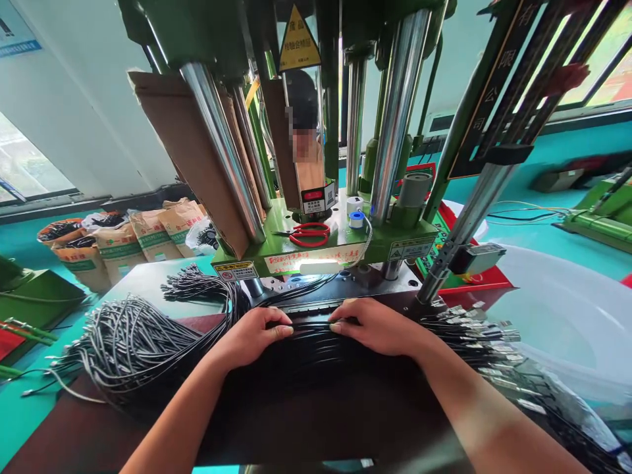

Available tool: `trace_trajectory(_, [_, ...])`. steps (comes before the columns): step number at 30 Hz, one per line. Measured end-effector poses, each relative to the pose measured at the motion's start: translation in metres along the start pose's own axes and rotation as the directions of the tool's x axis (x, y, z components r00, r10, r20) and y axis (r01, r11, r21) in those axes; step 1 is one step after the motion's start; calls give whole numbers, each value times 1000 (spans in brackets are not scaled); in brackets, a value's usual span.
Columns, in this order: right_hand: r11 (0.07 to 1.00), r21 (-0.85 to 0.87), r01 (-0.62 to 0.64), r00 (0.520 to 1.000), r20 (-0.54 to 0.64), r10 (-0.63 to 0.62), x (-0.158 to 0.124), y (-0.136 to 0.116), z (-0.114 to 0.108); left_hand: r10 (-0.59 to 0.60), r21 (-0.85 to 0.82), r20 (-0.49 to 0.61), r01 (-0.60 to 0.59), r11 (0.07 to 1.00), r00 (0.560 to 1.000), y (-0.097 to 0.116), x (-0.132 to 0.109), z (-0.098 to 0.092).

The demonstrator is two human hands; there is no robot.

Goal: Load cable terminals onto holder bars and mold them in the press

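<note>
My left hand (254, 334) and my right hand (375, 326) face each other at the front of a green press. Thumb and fingers of each are pinched on a thin black cable (311, 324), which runs stretched between them. Just behind it lies a dark slotted bar (311, 311) on the press bed. More black cables (320, 352) lie side by side below my hands. To the left, they merge into a large looped bundle (133, 342). On the right, cable ends with metal connectors (486, 339) fan out past my right forearm.
Red-handled scissors (310, 234) and a blue-and-white spool (356, 220) rest on the green press plate (340, 245). Steel columns (224, 155) rise around it. A white tub (567, 309) stands at right; filled sacks (118, 247) stand at back left.
</note>
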State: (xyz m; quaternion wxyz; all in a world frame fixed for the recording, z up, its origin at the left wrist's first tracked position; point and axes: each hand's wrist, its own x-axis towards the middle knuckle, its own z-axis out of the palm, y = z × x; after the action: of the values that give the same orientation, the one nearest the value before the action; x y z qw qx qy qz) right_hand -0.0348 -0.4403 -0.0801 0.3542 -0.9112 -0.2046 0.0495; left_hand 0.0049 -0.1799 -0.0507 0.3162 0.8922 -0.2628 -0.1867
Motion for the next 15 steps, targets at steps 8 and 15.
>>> trace_trajectory(8, [999, -19, 42, 994, -101, -44, 7, -12, 11, -23, -71, -6, 23, 997, 1000, -2, 1, 6])
trace_trajectory(15, [998, -53, -15, 983, -184, 5, 11, -15, 15, -14, -66, -12, 13, 998, 1000, -8, 2, 8])
